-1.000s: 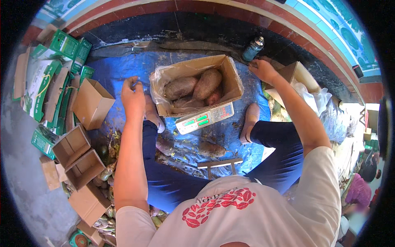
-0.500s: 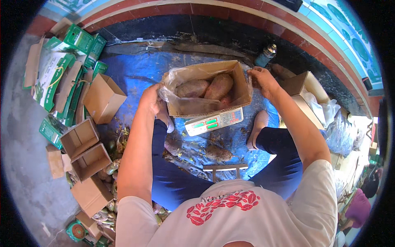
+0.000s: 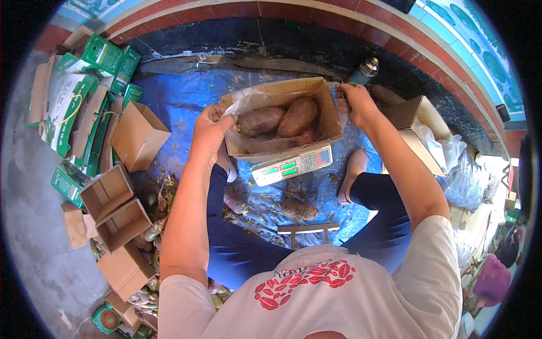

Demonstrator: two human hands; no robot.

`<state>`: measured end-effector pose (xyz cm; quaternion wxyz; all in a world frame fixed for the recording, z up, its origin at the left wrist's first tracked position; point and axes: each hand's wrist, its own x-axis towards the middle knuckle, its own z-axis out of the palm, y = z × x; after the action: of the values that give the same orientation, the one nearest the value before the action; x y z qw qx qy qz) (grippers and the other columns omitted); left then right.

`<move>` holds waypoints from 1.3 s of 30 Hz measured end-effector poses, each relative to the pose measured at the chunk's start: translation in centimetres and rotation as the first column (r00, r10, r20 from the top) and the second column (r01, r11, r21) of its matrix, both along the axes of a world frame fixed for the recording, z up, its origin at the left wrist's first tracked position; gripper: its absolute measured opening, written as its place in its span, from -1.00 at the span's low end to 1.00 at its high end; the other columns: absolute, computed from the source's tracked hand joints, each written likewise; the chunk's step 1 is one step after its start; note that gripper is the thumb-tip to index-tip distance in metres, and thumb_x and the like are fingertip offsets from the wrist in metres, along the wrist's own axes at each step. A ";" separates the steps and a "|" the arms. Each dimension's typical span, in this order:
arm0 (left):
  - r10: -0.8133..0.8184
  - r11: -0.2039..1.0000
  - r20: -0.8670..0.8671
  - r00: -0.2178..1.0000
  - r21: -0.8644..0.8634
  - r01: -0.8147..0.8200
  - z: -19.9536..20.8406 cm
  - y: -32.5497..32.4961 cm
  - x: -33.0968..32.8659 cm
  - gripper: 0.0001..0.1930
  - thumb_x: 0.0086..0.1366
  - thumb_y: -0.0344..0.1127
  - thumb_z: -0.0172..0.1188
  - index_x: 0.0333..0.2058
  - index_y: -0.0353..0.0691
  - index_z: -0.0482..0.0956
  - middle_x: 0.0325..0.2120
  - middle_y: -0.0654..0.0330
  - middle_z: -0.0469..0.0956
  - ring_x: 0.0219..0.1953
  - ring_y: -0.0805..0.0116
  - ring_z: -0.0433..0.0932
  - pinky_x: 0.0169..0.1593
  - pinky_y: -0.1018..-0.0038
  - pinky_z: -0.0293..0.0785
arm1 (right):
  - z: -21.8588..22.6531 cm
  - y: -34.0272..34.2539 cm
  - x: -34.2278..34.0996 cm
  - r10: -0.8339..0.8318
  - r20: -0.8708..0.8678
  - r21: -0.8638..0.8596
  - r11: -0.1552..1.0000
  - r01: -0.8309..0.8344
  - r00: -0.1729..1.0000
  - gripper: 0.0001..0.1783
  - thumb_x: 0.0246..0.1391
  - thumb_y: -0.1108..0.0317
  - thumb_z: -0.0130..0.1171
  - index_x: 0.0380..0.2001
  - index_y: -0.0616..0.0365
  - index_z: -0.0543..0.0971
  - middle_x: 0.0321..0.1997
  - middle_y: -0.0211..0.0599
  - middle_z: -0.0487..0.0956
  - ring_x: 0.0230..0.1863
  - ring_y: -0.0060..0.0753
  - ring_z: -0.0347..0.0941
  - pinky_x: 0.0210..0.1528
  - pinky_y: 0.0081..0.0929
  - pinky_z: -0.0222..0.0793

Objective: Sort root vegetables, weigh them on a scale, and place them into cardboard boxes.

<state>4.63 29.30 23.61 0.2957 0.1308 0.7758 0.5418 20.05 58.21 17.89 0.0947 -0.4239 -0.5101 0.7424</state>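
A cardboard box (image 3: 282, 148) stands on a digital weighing scale (image 3: 292, 168) with lit green displays, between my feet. Inside lie large reddish-brown tubers (image 3: 297, 117), like sweet potatoes, in a clear plastic bag (image 3: 244, 100) lining the box. My left hand (image 3: 213, 125) is closed, pinching the bag's edge at the left end of the box. Just beyond the right end, my right hand (image 3: 357, 103) is closed too, with a bit of the clear bag at its fingertips. The scale's platform is hidden under the box.
Blue sheeting (image 3: 189, 93) covers the floor, with loose tubers (image 3: 298, 209) nearer me. Empty cartons (image 3: 121, 226) and green boxes (image 3: 104, 56) are piled left. Right are an open carton (image 3: 420, 133) with plastic bags, a flask (image 3: 366, 70), and another person (image 3: 493, 279).
The bag's left edge has been drawn up and bunched in my left hand, which has turned inward over the box's rim. My right hand has moved slightly up and left.
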 end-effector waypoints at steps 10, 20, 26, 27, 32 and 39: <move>0.019 0.995 0.050 0.999 -0.102 -0.014 -2.5 -0.4 1.3 -0.80 0.18 -0.28 0.03 -0.43 -0.33 0.48 -0.60 0.26 0.45 -0.62 0.52 0.33 -0.49 0.55 0.26 | 1.3 -1.8 -3.1 0.311 0.022 0.349 0.888 -0.299 0.950 -0.79 -0.07 0.39 0.08 -0.31 0.18 0.42 -0.48 -0.35 0.48 -0.57 -0.57 0.33 -0.52 -0.68 0.22; 0.036 0.991 -0.005 0.999 -0.127 -0.036 -3.0 -0.2 2.2 -0.79 0.22 -0.28 -0.03 -0.42 -0.32 0.46 -0.55 0.23 0.47 -0.65 0.53 0.34 -0.51 0.55 0.30 | 0.2 0.1 -4.7 0.095 0.182 0.537 0.824 -0.180 0.979 -0.84 -0.19 0.44 0.06 -0.47 0.28 0.45 -0.53 -0.15 0.52 -0.48 -0.30 0.45 -0.48 -0.42 0.34; 0.090 0.995 0.088 0.992 0.034 -0.093 -3.5 -0.3 2.3 -0.81 0.25 -0.29 -0.09 -0.41 -0.27 0.44 -0.53 0.25 0.44 -0.64 0.52 0.29 -0.48 0.57 0.21 | 0.3 -2.5 -6.0 0.253 0.398 0.890 0.128 -0.438 0.882 -0.70 -0.25 0.39 0.05 -0.32 0.15 0.47 -0.41 0.05 0.50 -0.30 0.03 0.43 -0.24 -0.20 0.32; 0.060 0.998 0.064 0.996 0.011 -0.061 -3.5 -0.3 2.3 -0.81 0.25 -0.29 -0.09 -0.40 -0.27 0.44 -0.53 0.25 0.44 -0.64 0.52 0.29 -0.47 0.56 0.21 | 1.1 -3.3 -5.8 0.242 0.505 0.840 0.085 -0.536 0.829 -0.67 -0.25 0.41 0.05 -0.28 0.12 0.46 -0.35 0.06 0.49 -0.25 0.04 0.41 -0.21 -0.17 0.31; -0.009 0.991 -0.016 1.000 -0.131 0.007 -4.5 -0.7 2.3 -0.79 0.26 -0.28 -0.10 -0.40 -0.28 0.44 -0.56 0.24 0.43 -0.61 0.51 0.31 -0.44 0.56 0.22 | 2.9 -8.2 -3.8 0.669 0.340 0.798 0.165 -0.579 0.660 -0.66 -0.24 0.45 0.06 -0.26 0.12 0.43 -0.32 0.03 0.49 -0.23 0.05 0.41 -0.18 -0.22 0.33; 0.037 0.999 -0.008 0.999 -0.026 -0.037 -1.1 -0.7 1.8 -0.78 0.21 -0.27 -0.04 -0.44 -0.31 0.47 -0.63 0.24 0.43 -0.58 0.49 0.37 -0.45 0.54 0.26 | 4.7 -4.2 0.0 0.604 0.411 0.530 0.451 -0.718 0.683 -0.41 -0.20 0.50 0.08 -0.01 0.33 0.21 -0.35 -0.11 0.48 -0.26 -0.31 0.41 -0.16 -0.48 0.32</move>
<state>6.40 28.58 22.56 0.2846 0.1146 0.7861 0.5366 20.07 54.05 22.58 -0.1022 -0.1877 -0.8653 0.4534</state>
